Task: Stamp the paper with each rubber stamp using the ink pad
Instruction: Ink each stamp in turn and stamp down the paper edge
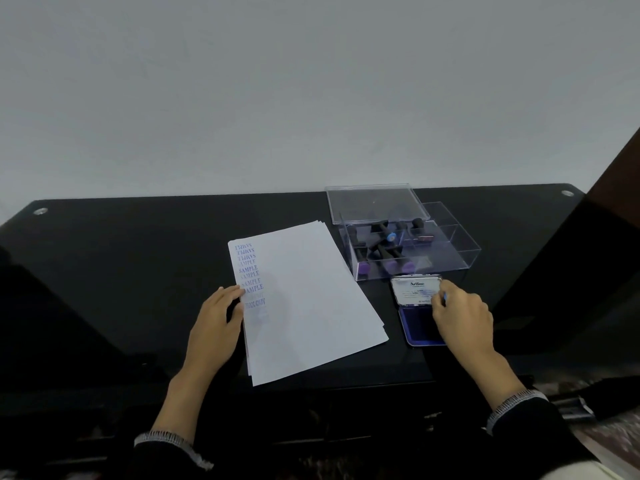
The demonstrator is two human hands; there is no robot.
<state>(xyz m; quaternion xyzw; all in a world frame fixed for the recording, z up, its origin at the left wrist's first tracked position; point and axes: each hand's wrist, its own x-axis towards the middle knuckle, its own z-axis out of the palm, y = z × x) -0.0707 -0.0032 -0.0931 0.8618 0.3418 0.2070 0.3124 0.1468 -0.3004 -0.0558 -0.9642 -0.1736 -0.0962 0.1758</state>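
A stack of white paper (311, 306) lies tilted on the black table, with a column of blue "SAMPLE" prints along its left edge. My left hand (218, 323) rests flat on that edge, fingers apart. To the right sits the blue ink pad (415, 323), its lid (414, 289) standing open. My right hand (462, 322) is over the pad, fingers closed around a rubber stamp (444, 297) of which only a small blue tip shows. A clear plastic box (460, 251) behind the pad holds several black-handled stamps (384, 247).
The glossy black table (138, 271) stands against a pale wall. The box's clear lid (374, 202) leans up at its back. The table's front edge runs just below the paper. A dark panel (616, 188) rises at the far right.
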